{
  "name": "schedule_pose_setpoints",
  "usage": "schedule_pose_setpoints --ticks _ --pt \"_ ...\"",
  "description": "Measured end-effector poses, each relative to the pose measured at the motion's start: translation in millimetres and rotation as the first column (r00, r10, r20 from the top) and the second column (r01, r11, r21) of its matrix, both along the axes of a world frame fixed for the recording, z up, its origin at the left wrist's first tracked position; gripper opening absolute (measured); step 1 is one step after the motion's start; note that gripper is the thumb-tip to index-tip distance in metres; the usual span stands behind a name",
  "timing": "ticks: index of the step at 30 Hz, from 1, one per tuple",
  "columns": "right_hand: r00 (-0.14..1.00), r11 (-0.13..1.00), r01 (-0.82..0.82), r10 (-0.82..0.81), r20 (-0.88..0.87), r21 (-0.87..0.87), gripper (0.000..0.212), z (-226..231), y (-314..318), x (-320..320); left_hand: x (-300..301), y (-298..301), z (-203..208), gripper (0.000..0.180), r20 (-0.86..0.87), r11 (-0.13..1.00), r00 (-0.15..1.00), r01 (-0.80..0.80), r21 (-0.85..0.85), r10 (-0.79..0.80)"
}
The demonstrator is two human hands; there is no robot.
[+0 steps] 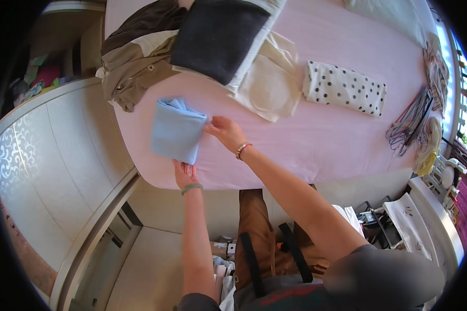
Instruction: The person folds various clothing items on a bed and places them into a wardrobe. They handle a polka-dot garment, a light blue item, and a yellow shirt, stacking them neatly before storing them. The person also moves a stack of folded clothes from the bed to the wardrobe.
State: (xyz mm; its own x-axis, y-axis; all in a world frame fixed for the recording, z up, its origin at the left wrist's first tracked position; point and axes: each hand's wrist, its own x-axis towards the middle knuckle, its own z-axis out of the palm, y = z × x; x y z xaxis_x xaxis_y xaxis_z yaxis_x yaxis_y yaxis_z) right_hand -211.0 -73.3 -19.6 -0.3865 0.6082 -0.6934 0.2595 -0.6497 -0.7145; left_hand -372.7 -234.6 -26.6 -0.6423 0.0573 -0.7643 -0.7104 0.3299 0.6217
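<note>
A light blue folded cloth point(177, 130) is laid on the pink sheet point(316, 140), toward the near left corner of the bed. It is folded into a compact, roughly rectangular bundle, with loose layers seen along its far edge. Its near edge is met by the left hand point(183, 173), which is turned palm up; its fingers are partly hidden by the cloth, so whether the fabric is gripped cannot be told. The right hand point(227, 133) is held at the cloth's right side, its fingers loosely bent and the tips brought to the edge; whether a layer is pinched there cannot be told. A green bangle point(191, 188) is worn on the left wrist and a bracelet point(242, 150) on the right.

Beyond the blue cloth, brown garments point(140, 72) are heaped at the far left. Beside them, a black rectangular piece point(219, 36) is laid over white fabric, with a cream cloth point(271, 83) spread to its right. Farther right, 1 white cloth with black dots point(343, 88) is placed, folded into a long rectangle.
</note>
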Motion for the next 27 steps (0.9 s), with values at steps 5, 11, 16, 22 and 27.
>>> schedule_pose_setpoints --ticks 5,11,16,22,27 --pt "0.996 0.981 0.01 -0.026 0.08 0.193 0.058 -8 28 -72 -42 18 7 0.066 0.173 0.994 0.983 0.049 0.096 -0.065" --pt "0.975 0.967 -0.195 0.173 0.137 0.167 0.057 -12 46 -73 -40 43 18 0.057 0.283 0.957 0.934 0.148 0.25 -0.219" --pt "0.988 0.989 -0.048 0.025 0.155 0.143 0.052 22 38 34 34 62 60 0.049 0.167 0.892 0.902 0.337 0.302 -0.398" --pt "0.853 0.846 0.503 -0.519 0.055 0.175 0.04 61 21 210 162 136 84 0.04 0.044 0.669 0.704 0.651 0.359 -0.709" --pt "0.668 0.603 0.664 -0.744 0.011 0.441 0.036 67 40 328 271 221 68 0.041 -0.216 0.265 0.338 0.914 0.306 -0.916"
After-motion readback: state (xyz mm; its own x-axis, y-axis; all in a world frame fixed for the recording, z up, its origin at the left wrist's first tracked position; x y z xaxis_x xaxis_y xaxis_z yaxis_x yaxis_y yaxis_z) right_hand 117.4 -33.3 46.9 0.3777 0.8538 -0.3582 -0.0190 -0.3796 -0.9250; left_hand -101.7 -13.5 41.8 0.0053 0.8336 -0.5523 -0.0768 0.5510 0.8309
